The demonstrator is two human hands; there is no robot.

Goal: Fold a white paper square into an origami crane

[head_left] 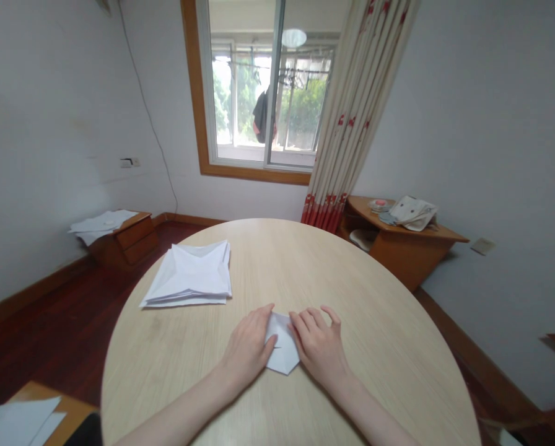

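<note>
A small folded white paper (283,350) lies on the round light-wood table (375,347) close to me. My left hand (248,344) rests flat on the paper's left side, fingers stretched out and pressing down. My right hand (319,341) lies on its right side, fingers extended and slightly spread over the paper's edge. Most of the paper is hidden beneath the two hands; only its middle and lower point show.
A stack of white paper sheets (191,275) lies on the table's far left. Low wooden cabinets stand at the left wall (129,235) and right corner (398,244). More paper (17,421) sits at the lower left. A window and curtain (352,118) are behind.
</note>
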